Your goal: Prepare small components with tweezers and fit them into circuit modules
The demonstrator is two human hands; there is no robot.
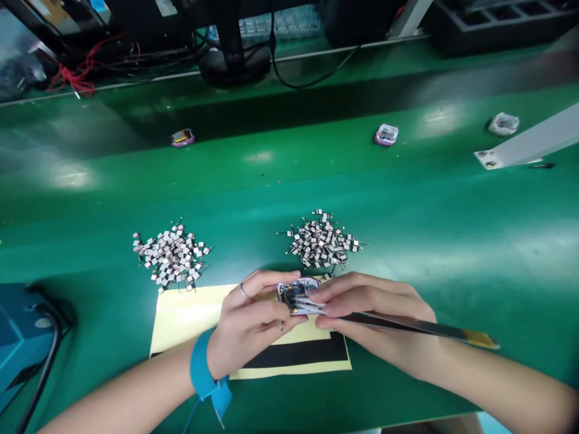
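Note:
My left hand (256, 310), with a blue strap round its wrist, grips a small device with an exposed circuit board (296, 293) by its edges. From the right, my right hand (371, 304) holds metal tweezers (420, 327), whose tips reach over the board. Whether the tips pinch a part is too small to tell. Beneath both hands lies a yellow sheet (185, 313) with a black strip (289, 354). Just beyond the hands sits a pile of small silvery parts with short leads (321, 244). A similar pile (172, 256) lies farther left.
Across the green bench stand a purple-rimmed device (183, 138), another one (386, 134) and a whitish one (503, 124). A grey metal post (529, 141) slants in at right. A blue box with a black cable (22, 343) is at left. A monitor stand (233, 60) stands behind.

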